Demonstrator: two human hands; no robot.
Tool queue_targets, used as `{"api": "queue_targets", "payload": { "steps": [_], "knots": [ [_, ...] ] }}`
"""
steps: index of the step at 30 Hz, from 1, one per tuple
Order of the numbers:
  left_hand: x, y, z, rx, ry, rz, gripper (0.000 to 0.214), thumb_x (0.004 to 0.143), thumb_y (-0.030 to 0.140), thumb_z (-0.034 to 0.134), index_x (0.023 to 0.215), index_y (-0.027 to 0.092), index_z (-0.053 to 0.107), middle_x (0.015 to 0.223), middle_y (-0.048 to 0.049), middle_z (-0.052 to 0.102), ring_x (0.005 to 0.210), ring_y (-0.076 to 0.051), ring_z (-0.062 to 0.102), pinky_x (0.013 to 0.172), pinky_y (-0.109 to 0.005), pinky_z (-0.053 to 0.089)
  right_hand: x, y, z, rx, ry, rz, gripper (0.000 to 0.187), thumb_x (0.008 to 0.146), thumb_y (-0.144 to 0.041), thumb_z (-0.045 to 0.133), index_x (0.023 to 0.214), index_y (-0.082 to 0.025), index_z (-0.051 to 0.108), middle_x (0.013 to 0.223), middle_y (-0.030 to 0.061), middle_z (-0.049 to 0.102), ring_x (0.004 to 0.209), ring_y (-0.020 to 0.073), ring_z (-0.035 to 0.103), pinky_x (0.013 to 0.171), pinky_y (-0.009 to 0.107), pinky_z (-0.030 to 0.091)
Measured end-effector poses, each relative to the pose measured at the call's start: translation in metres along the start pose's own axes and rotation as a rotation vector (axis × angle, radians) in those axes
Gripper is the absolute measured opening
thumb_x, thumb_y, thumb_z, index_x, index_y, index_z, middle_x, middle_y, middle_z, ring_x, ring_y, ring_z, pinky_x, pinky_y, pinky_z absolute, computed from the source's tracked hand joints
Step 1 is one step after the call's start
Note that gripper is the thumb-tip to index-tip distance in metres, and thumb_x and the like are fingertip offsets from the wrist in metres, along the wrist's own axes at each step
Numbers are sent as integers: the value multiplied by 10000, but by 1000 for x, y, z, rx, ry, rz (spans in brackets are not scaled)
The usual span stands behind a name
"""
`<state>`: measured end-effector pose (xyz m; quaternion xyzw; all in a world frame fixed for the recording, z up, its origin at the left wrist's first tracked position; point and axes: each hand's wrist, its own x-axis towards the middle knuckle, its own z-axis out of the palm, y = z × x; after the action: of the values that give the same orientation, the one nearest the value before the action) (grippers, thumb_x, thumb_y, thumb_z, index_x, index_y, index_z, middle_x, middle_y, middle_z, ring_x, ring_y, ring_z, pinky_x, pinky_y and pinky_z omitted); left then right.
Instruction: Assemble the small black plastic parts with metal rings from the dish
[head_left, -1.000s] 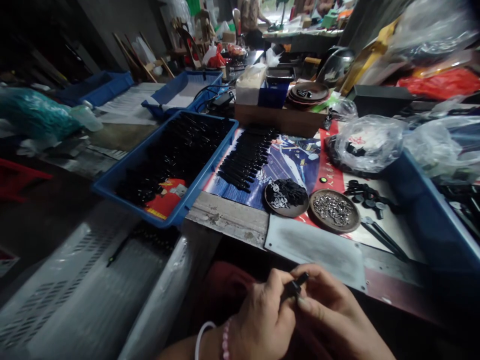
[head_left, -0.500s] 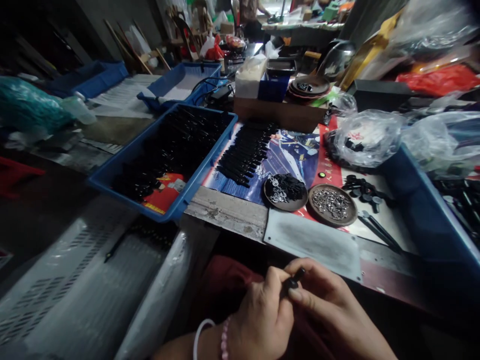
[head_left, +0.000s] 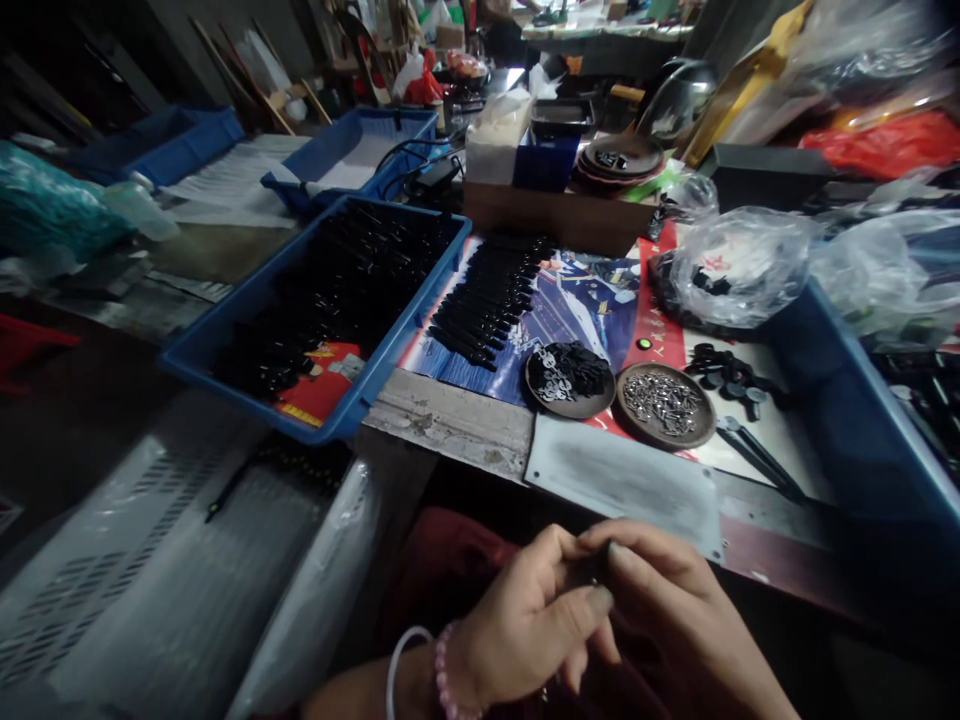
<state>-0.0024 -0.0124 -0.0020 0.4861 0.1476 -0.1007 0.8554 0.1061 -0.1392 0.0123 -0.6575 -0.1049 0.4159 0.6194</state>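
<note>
At the table's front edge my left hand [head_left: 536, 615] and my right hand [head_left: 664, 590] meet, fingers closed together. A small black part is pinched between them, nearly all covered by the fingers; its exact kind cannot be made out. My left thumb lies across the front, and my right fingertips press in from the other side. Just beyond the hands is a grey metal plate [head_left: 622, 490]. Behind it stand a round dish of small black pieces [head_left: 570, 378] and a round dish of small shiny metal pieces [head_left: 664, 405].
Slim black items fill a blue tray [head_left: 349, 395] on the left. A row of similar black items [head_left: 491, 300] lies beside it. Black-handled tools [head_left: 761, 460] rest at right, near a blue bin [head_left: 862, 420] and a clear plastic bag [head_left: 739, 270].
The black part showed between my fingers before and is now mostly covered. My left thumb has come forward across it, and my right fingers have closed in. The view has shifted slightly.
</note>
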Motion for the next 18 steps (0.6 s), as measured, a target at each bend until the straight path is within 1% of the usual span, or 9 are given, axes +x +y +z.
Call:
{"api": "queue_targets", "payload": {
  "steps": [3, 5, 9, 10, 11, 14, 16, 18],
  "knots": [
    [-1, -4, 1, 15, 0, -14, 395, 951, 549, 485, 1061, 170, 474, 577, 60, 569, 321, -41, 384, 301, -130, 257, 1, 1, 1, -12, -21, -46, 222, 799, -450, 745, 806, -228, 757, 737, 36, 710, 660, 186, 624, 541, 225, 482],
    [-1, -7, 2, 3, 29, -1, 392, 944, 549, 507, 1040, 170, 492, 546, 75, 541, 319, -33, 355, 305, -123, 248, 1, 3, 2, -36, -22, -106, 216, 818, -437, 729, 800, -222, 751, 699, 29, 695, 629, 177, 613, 529, 219, 477],
    [-1, -10, 0, -76, 84, 99, 367, 932, 521, 556, 998, 161, 524, 528, 74, 538, 318, -21, 322, 315, -125, 240, 2, 5, 9, -74, -48, -250, 208, 851, -404, 702, 818, -202, 741, 659, 25, 671, 561, 160, 588, 514, 224, 475],
    [-1, -10, -1, -73, 87, 109, 358, 940, 508, 549, 1008, 158, 531, 527, 73, 538, 322, -21, 324, 320, -125, 243, 3, 5, 12, -50, -55, -247, 216, 855, -404, 700, 815, -195, 731, 644, 22, 661, 537, 152, 583, 500, 221, 467],
    [-1, -9, -2, -59, 89, 106, 346, 952, 495, 536, 1020, 155, 536, 529, 72, 536, 327, -22, 326, 325, -126, 244, 5, 5, 14, -8, -64, -212, 228, 859, -410, 696, 812, -188, 714, 628, 17, 650, 505, 144, 578, 478, 217, 456],
    [0, -5, -6, -16, 109, 62, 297, 983, 447, 496, 1022, 154, 534, 555, 64, 542, 345, -22, 334, 335, -129, 234, 12, 6, 19, 122, -107, -62, 275, 870, -438, 686, 808, -172, 661, 574, -4, 610, 415, 123, 554, 426, 208, 423],
    [0, -3, -8, -27, 124, 50, 276, 994, 413, 475, 1041, 148, 535, 593, 48, 566, 356, -22, 345, 341, -132, 232, 19, 8, 17, 118, -132, -52, 295, 863, -448, 694, 812, -160, 660, 590, 4, 615, 456, 131, 575, 446, 210, 433],
    [1, -1, -10, -47, 122, 49, 269, 995, 375, 471, 1102, 138, 539, 640, 28, 595, 372, -22, 369, 354, -134, 245, 24, 9, 11, 39, -139, -100, 287, 873, -438, 685, 847, -153, 676, 657, 24, 642, 556, 147, 608, 502, 220, 467]
  ]
}}
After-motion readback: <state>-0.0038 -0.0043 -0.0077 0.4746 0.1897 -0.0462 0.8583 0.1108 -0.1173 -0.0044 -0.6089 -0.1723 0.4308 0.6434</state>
